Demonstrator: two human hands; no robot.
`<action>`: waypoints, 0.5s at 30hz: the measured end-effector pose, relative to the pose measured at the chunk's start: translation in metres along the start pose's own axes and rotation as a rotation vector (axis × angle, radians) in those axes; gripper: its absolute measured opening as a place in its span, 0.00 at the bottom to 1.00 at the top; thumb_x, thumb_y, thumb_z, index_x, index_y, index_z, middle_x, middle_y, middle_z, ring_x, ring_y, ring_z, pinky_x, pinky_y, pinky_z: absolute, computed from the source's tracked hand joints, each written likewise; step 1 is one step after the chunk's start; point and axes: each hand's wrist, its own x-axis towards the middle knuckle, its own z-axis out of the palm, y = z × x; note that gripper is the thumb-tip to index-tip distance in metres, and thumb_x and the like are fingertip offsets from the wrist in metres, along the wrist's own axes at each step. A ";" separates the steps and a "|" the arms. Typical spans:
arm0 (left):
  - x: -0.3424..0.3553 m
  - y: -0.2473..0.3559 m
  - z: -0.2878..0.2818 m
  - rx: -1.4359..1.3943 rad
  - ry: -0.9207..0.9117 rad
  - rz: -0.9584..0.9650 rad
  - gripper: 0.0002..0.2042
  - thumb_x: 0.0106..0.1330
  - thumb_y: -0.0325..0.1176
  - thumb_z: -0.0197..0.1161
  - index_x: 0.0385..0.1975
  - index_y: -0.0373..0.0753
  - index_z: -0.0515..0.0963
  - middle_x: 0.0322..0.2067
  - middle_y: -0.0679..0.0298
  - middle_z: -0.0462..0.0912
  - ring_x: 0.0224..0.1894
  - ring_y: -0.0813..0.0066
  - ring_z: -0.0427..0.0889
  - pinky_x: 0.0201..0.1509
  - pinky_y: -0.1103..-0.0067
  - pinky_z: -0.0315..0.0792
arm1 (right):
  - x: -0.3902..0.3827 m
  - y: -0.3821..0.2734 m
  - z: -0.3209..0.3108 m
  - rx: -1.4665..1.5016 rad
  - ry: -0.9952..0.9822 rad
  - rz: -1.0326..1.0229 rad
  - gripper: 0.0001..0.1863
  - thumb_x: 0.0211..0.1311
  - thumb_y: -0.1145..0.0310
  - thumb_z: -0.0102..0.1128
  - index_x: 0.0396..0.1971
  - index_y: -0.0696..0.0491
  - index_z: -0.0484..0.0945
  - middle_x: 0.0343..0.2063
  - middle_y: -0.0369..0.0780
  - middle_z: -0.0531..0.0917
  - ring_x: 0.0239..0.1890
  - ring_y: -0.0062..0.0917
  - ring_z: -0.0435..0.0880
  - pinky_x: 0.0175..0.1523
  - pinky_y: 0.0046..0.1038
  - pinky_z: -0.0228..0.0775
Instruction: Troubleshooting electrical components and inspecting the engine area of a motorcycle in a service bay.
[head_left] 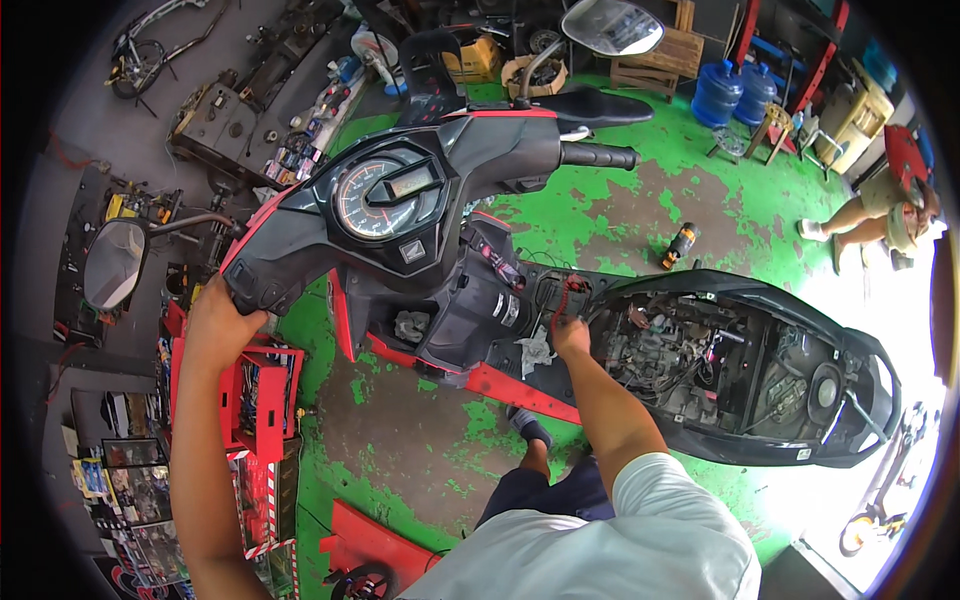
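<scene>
A black and red scooter (460,150) stands across the view, with its handlebar, speedometer (385,205) and mirrors at the top and left. My left hand (232,312) is wrapped round the left end of the handlebar, whose grip is hidden under it. My right hand (572,335) is closed on the front edge of the open rear body (725,285), beside some red wires (573,285); exactly what its fingers hold is unclear. The seat is absent and the engine parts (680,360) show. A pale crumpled cloth (535,355) lies on the footboard.
A red tool cart (265,405) and shelves stand at left, a red panel (375,550) lies below. A spray can (678,246) is on the green, worn floor. Blue water jugs (715,95) stand at back right. Another person (880,210) is at the bright right edge.
</scene>
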 end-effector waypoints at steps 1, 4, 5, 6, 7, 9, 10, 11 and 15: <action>0.000 0.000 0.000 0.013 -0.008 -0.020 0.28 0.45 0.33 0.75 0.48 0.29 0.75 0.47 0.43 0.82 0.52 0.41 0.79 0.56 0.59 0.73 | 0.004 -0.022 -0.004 0.073 0.099 -0.103 0.16 0.61 0.63 0.59 0.46 0.53 0.84 0.45 0.54 0.84 0.56 0.49 0.78 0.63 0.42 0.70; 0.002 -0.002 0.003 0.008 -0.013 -0.030 0.28 0.45 0.33 0.75 0.48 0.29 0.75 0.46 0.43 0.82 0.52 0.40 0.79 0.57 0.59 0.73 | 0.018 -0.116 -0.029 0.424 0.184 -0.299 0.20 0.70 0.54 0.56 0.39 0.59 0.82 0.36 0.56 0.84 0.45 0.53 0.82 0.52 0.46 0.72; 0.002 -0.004 0.003 -0.002 -0.011 -0.031 0.28 0.45 0.33 0.75 0.48 0.29 0.75 0.46 0.42 0.82 0.52 0.40 0.79 0.57 0.59 0.73 | 0.018 -0.146 -0.042 0.457 0.214 -0.379 0.25 0.71 0.49 0.54 0.36 0.60 0.82 0.34 0.58 0.83 0.42 0.55 0.82 0.49 0.46 0.73; 0.002 -0.007 0.005 -0.006 -0.022 -0.019 0.28 0.45 0.33 0.75 0.48 0.29 0.75 0.46 0.42 0.82 0.52 0.40 0.79 0.57 0.59 0.73 | 0.024 -0.180 -0.056 0.502 0.055 -0.275 0.27 0.71 0.46 0.53 0.35 0.60 0.83 0.35 0.56 0.84 0.44 0.53 0.83 0.49 0.44 0.73; 0.001 -0.010 0.007 0.027 0.000 -0.048 0.28 0.45 0.33 0.75 0.48 0.29 0.75 0.46 0.42 0.82 0.52 0.40 0.79 0.57 0.59 0.73 | 0.024 -0.206 -0.067 0.695 -0.085 -0.255 0.28 0.71 0.45 0.53 0.36 0.60 0.84 0.35 0.55 0.85 0.44 0.50 0.85 0.50 0.44 0.73; 0.001 -0.018 0.011 0.053 0.000 -0.057 0.28 0.45 0.33 0.75 0.48 0.30 0.75 0.46 0.42 0.81 0.52 0.40 0.79 0.57 0.59 0.73 | 0.026 -0.254 -0.078 0.482 -0.013 -0.295 0.32 0.68 0.42 0.54 0.39 0.60 0.85 0.38 0.58 0.86 0.49 0.50 0.85 0.54 0.45 0.74; 0.003 -0.023 0.012 0.065 0.007 -0.039 0.28 0.46 0.33 0.75 0.48 0.30 0.76 0.46 0.41 0.81 0.52 0.41 0.79 0.57 0.59 0.73 | 0.026 -0.272 -0.081 0.389 -0.101 -0.266 0.29 0.67 0.47 0.53 0.40 0.62 0.85 0.41 0.60 0.84 0.51 0.51 0.83 0.57 0.45 0.74; 0.005 -0.027 0.015 0.069 0.016 -0.015 0.28 0.46 0.33 0.75 0.49 0.30 0.76 0.46 0.41 0.81 0.52 0.41 0.79 0.57 0.59 0.72 | 0.024 -0.289 -0.081 0.287 -0.068 -0.370 0.27 0.67 0.51 0.52 0.40 0.63 0.85 0.43 0.60 0.84 0.52 0.50 0.83 0.57 0.44 0.74; 0.011 -0.042 0.018 0.000 -0.061 -0.038 0.28 0.48 0.33 0.75 0.50 0.29 0.75 0.47 0.42 0.81 0.53 0.41 0.78 0.58 0.59 0.72 | 0.021 -0.302 -0.078 0.153 -0.036 -0.355 0.24 0.62 0.59 0.51 0.46 0.65 0.81 0.48 0.59 0.83 0.53 0.48 0.84 0.58 0.42 0.75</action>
